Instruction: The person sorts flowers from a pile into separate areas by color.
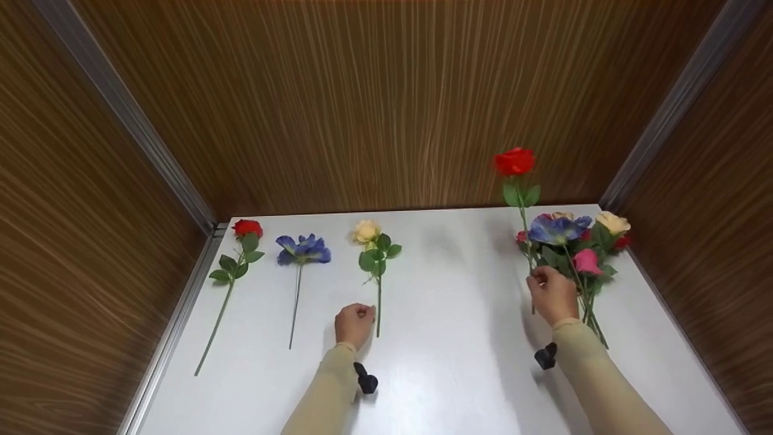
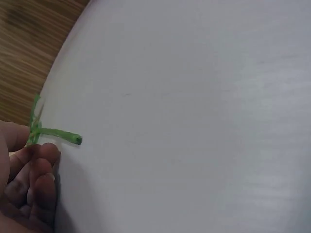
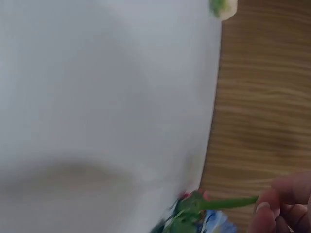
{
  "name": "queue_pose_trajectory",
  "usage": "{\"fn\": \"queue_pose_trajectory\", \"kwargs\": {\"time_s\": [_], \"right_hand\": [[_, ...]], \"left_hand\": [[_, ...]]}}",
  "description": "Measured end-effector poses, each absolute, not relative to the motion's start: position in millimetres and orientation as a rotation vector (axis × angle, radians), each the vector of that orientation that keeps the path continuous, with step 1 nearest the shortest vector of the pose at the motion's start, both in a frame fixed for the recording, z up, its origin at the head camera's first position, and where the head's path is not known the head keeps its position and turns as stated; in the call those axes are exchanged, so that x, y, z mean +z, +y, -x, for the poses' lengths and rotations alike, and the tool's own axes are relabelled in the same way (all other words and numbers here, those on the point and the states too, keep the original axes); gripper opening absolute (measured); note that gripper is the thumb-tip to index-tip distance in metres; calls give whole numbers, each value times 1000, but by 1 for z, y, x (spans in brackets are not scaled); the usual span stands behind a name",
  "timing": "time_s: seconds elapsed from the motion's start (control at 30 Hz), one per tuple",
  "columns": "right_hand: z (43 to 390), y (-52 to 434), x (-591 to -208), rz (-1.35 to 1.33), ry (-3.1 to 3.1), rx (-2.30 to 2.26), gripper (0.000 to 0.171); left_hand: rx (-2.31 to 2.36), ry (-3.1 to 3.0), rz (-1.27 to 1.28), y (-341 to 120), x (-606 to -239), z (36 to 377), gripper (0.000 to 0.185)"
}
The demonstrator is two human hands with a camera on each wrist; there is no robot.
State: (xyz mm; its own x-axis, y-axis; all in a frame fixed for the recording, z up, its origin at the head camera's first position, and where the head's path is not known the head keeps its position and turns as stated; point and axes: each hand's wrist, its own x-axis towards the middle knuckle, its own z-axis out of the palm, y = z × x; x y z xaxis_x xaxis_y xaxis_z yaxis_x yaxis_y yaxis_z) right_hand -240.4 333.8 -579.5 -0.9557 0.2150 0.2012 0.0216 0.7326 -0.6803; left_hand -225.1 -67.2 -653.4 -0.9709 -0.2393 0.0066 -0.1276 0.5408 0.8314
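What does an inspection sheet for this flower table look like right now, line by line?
Surface: white table, glossy.
Job's things: red rose lifted upright; bunch lying at the right; cream rose, blue flower and small red rose laid in a row.
Clutter: nothing seen.
Hands: right hand grips the red rose's stem; left hand pinches the cream rose's stem.
Cables: nothing seen.
Surroundings: wood-grain walls on three sides.

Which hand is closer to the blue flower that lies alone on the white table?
Left. The left hand rests just right of the blue fabric flower, near its stem end. The right hand is far across the white table, holding up a red rose.
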Motion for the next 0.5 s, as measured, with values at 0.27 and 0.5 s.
{"fn": "queue_pose_trajectory", "kwargs": {"time_s": [0.27,0.5], "right_hand": [[227,301,-565,76,-2611,1361,17],[217,274,-556,-29,-2457,1673,15]], "left_hand": [[-1523,-2573,-200,-67,-632,214,12],[-1523,-2554,127,-42,-596,199,12]]}}
